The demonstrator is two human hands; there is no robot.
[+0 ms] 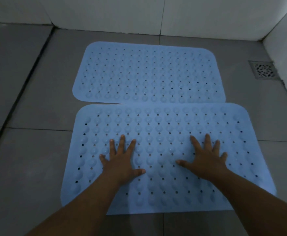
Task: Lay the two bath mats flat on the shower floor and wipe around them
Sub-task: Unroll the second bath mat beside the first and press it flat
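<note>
Two light blue rubber bath mats with rows of holes and round bumps lie flat on the grey tiled shower floor (28,150). The far mat (147,74) sits near the back wall. The near mat (164,126) lies in front of it, and its far edge slightly overlaps the far mat's near edge on the right. My left hand (122,160) rests palm down on the near mat, left of centre, fingers spread. My right hand (205,159) presses flat on the same mat to the right, fingers spread too. Neither hand holds anything.
White tiled walls (190,16) close the floor at the back and on the right. A square metal drain grate (262,70) sits in the floor by the right wall. A dark groove (32,74) runs diagonally along the left.
</note>
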